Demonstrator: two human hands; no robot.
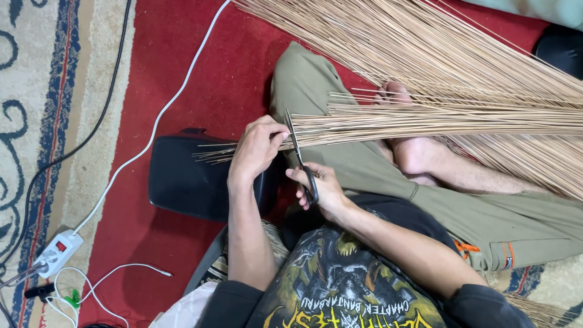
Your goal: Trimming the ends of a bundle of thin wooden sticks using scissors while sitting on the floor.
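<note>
My left hand [255, 149] grips a bundle of thin tan sticks [425, 120] near its cut end, above a black tray [182, 179]. My right hand [320, 188] holds black-handled scissors [297, 152], the blades pointing up across the bundle right beside my left thumb. Short stick ends poke out left of my left hand over the tray. The bundle stretches right over my crossed legs in olive trousers [316, 91].
A large fan of loose sticks [461, 54] covers the upper right over my bare feet [419, 152]. A red rug [158, 67] lies beneath. A white power strip [57, 252] with white and black cables sits at the lower left.
</note>
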